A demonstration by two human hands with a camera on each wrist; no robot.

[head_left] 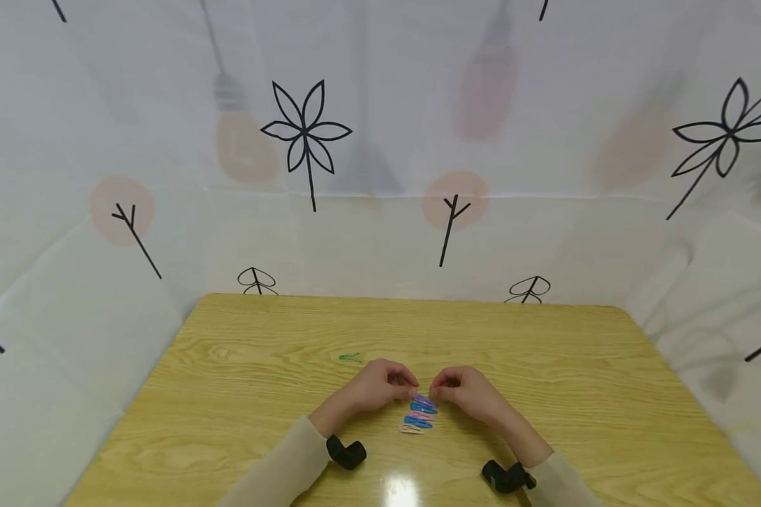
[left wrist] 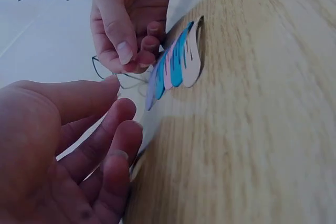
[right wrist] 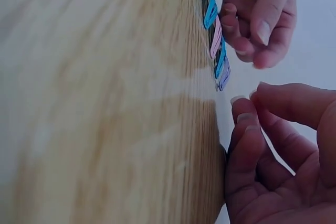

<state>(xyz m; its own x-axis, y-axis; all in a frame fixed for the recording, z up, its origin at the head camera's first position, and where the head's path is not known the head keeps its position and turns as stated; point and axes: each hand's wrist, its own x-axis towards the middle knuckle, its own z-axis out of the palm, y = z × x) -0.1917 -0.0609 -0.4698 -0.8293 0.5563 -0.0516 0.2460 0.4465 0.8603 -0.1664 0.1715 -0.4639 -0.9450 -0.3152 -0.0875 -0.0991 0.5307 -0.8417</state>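
Several snap hair clips lie side by side in a row on the table. From back to front in the head view they are a purple clip [head_left: 425, 401], a blue clip [head_left: 423, 408], a pink clip [head_left: 422, 416], a second blue clip [head_left: 418, 422] and a beige clip [head_left: 412, 429]. My left hand [head_left: 380, 385] is at the left end of the purple clip, fingers loosely bent, with nothing visible in them. Opposite it, my right hand [head_left: 472, 394] is near the clip's right end; thumb and forefinger tips come close together with nothing seen between them.
A green hair clip [head_left: 351, 358] lies apart on the wooden table [head_left: 260, 331], behind my left hand. A white patterned cloth [head_left: 380, 246] hangs behind the table and along its sides. Dark wrist camera mounts [head_left: 346, 453] sit on both forearms.
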